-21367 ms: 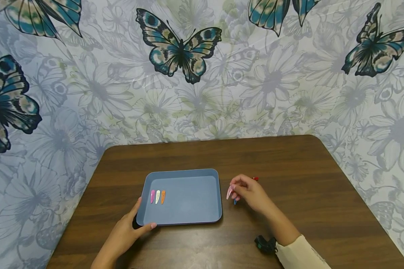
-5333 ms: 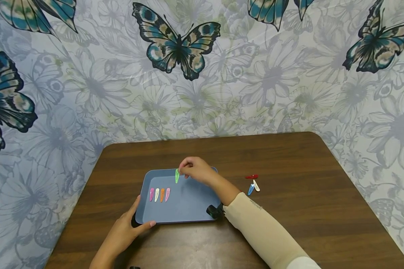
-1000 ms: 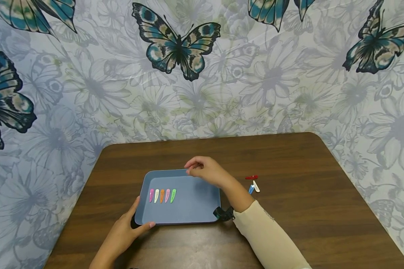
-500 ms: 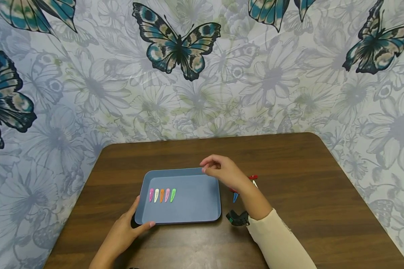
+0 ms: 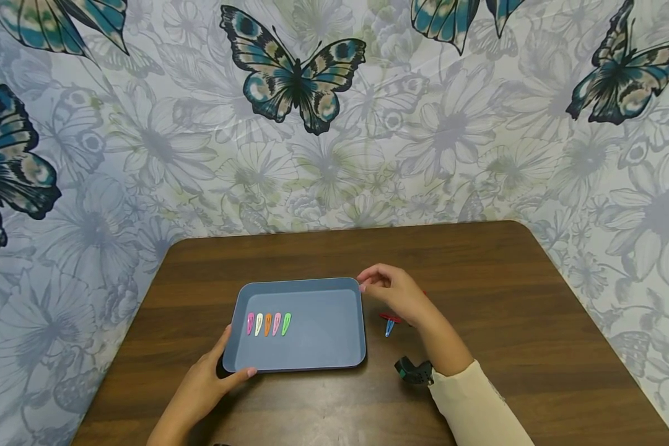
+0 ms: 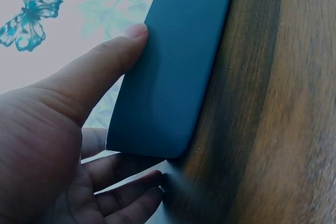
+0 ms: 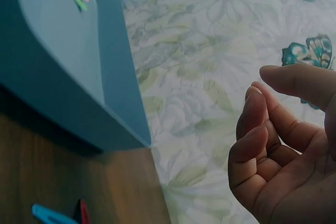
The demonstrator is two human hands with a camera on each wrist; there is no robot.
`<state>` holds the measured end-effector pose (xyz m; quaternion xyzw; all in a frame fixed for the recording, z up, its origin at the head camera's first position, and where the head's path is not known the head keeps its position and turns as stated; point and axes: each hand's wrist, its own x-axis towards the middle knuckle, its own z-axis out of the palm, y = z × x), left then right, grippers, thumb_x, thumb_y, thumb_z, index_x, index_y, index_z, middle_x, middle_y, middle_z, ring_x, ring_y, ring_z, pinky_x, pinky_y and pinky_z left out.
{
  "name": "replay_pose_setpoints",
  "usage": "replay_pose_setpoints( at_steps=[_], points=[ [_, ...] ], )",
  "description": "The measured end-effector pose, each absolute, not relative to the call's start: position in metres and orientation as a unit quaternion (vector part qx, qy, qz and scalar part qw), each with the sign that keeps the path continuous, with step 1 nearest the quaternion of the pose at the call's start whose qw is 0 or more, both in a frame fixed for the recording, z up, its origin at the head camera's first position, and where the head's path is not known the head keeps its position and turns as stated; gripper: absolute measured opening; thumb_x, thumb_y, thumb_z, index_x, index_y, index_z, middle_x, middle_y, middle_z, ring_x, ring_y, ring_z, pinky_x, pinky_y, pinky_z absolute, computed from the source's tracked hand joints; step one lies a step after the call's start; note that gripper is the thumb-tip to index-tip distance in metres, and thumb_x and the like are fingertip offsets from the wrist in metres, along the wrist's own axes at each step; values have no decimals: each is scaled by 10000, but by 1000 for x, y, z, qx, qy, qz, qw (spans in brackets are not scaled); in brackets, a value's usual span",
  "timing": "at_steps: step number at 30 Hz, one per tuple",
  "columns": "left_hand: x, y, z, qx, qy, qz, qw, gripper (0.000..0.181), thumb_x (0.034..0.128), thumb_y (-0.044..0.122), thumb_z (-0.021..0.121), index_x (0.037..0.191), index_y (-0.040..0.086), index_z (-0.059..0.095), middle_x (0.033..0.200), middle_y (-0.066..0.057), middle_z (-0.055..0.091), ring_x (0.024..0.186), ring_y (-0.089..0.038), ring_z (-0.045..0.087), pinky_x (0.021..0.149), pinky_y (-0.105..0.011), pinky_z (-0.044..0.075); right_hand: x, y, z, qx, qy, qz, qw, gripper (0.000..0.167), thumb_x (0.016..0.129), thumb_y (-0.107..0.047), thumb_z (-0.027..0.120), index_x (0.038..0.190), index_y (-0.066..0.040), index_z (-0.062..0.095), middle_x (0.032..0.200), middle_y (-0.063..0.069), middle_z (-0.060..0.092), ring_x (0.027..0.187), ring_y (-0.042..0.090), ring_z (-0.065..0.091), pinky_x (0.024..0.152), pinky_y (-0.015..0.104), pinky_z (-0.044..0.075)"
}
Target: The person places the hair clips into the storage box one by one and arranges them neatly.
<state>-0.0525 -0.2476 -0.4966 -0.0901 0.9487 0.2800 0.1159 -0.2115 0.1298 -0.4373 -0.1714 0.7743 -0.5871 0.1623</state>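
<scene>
Because its near left corner is gripped by the left hand [image 5: 201,378], thumb laid on the near wall and fingers tucked round the left side, the blue tray [image 5: 329,334] is probably steadied that way. In its left half, five clips are lined up: one dark pink [image 5: 250,324], one white [image 5: 259,324], one orange [image 5: 268,324], one light pink [image 5: 277,324], one green [image 5: 287,324]. All are stood off from each other and pointed much the same way, likely so each can be told apart. Right of the tray, one blue clip [image 5: 389,329] and one red clip [image 5: 387,317] are placed loose on the table [image 5: 479,266], presumably for easy reach. Nothing is held by the right hand [image 5: 396,290]; it is raised near the far right corner, fingers loosely bent, thumb parted. Past it, a red bit [image 5: 425,293] is mostly hidden, so the loose clips cannot be fully counted.
</scene>
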Motion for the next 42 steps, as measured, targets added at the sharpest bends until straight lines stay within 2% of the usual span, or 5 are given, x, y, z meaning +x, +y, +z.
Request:
replay_pose_setpoints(
  at_steps=[5, 12, 24, 31, 42],
  points=[
    [-52, -247, -496, -89, 949, 281, 115, 1180, 816, 728, 675, 1644, 148, 66, 1578, -344, 324, 1416, -560, 371, 1086, -697, 369, -209, 140, -445, -150, 781, -584, 161, 252, 954, -161, 692, 1174, -38, 681, 1018, 100, 682, 896, 340, 612, 740, 315, 527],
    [-52, -247, -497, -88, 948, 285, 114, 1179, 817, 729, 672, 1644, 149, 64, 1576, -344, 328, 1414, -562, 373, 1084, -698, 370, -205, 155, -459, -121, 793, -572, 168, 258, 948, -172, 708, 1161, -30, 675, 1026, 125, 693, 905, 346, 621, 738, 316, 537],
    [-53, -247, -496, -90, 948, 280, 122, 1188, 818, 742, 658, 1644, 153, 39, 1572, -361, 318, 1409, -575, 368, 1069, -705, 377, -199, 171, -482, -97, 802, -563, 176, 313, 938, -135, 714, 1183, 50, 653, 1004, 135, 690, 820, 192, 616, 735, 312, 536],
    [-54, -248, -497, -92, 948, 279, 122, 1182, 821, 737, 660, 1644, 152, 45, 1573, -359, 319, 1409, -573, 369, 1072, -705, 376, -196, 176, -495, -83, 817, -545, 171, 237, 934, -100, 702, 1137, 23, 685, 956, 95, 713, 826, 180, 649, 764, 294, 538],
    [-53, -247, -496, -92, 947, 281, 126, 1180, 825, 733, 659, 1644, 156, 36, 1578, -360, 304, 1413, -580, 356, 1072, -710, 371, -192, 181, -512, -55, 834, -527, 150, 162, 894, -71, 735, 1047, -19, 719, 845, 38, 667, 716, 170, 609, 627, 246, 492]
  ],
)
